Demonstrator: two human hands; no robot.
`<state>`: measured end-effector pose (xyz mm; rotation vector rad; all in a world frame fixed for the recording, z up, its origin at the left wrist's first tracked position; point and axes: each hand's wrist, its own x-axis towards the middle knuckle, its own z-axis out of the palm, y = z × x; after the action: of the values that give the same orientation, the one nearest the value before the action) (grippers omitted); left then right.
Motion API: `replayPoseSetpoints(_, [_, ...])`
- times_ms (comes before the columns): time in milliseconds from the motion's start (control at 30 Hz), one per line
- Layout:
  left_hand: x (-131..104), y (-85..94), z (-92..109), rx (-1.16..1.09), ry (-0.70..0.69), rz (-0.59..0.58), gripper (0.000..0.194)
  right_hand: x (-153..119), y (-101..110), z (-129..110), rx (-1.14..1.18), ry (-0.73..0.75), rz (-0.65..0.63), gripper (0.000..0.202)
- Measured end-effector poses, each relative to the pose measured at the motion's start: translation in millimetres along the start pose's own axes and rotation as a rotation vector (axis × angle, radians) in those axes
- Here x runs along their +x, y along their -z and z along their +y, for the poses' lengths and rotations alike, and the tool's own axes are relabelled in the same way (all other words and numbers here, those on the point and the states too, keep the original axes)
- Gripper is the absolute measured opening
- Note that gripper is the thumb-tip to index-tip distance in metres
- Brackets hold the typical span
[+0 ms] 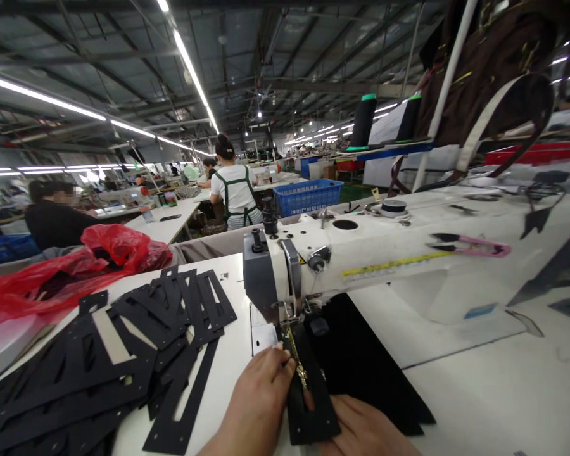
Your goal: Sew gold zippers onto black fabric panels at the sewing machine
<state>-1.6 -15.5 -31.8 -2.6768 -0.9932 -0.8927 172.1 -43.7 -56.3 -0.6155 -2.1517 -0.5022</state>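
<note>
A black slotted panel (316, 425) with a gold-toothed zipper (300, 366) along its slot lies under the head of a white sewing machine (285, 266). My left hand (261, 396) presses the panel's left edge near the needle area, fingers bunched together. Over the lower right edge, my right hand (363, 425) grips the same panel, some of its fingers hidden beneath. A fingertip shows through the slot. Black fabric (361, 361) spreads flat on the machine bed to the right of the panel.
Many black slotted panels (76, 380) are piled on the left of the table, beside a red plastic bag (123, 247). Pink-handled thread snips (475, 244) rest on the machine arm. Thread cones (362, 123) stand behind. A blue basket (308, 197) and co-workers are farther off.
</note>
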Motion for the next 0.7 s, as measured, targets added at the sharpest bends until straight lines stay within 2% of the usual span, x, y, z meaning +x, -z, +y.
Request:
replayPoseSetpoints(200, [5.8, -2.4, -7.5, -0.052, 0.126, -0.085, 0.024, 3.5, -6.9, 9.6, 0.059, -0.035, -0.059, 0.042])
replayPoseSetpoints(333, [3.7, -10.9, -17.6, -0.050, 0.153, -0.130, 0.024, 4.0, -11.2, 16.5, 0.081, -0.034, -0.128, 0.031])
replayPoseSetpoints(433, [-1.8, -19.7, -27.2, -0.050, 0.137, -0.123, 0.024, 4.5, -15.6, 20.6, 0.055, -0.028, -0.159, 0.026])
replayPoseSetpoints(533, [-5.7, -25.1, -32.6, -0.059, 0.115, -0.105, 0.027, 5.9, -17.2, 22.0, 0.037, -0.039, -0.110, 0.026])
replayPoseSetpoints(700, [-8.8, -27.9, -26.2, -0.017, 0.080, 0.002, 0.035, 11.1, -2.1, 24.3, 0.126, -0.083, -0.170, 0.023])
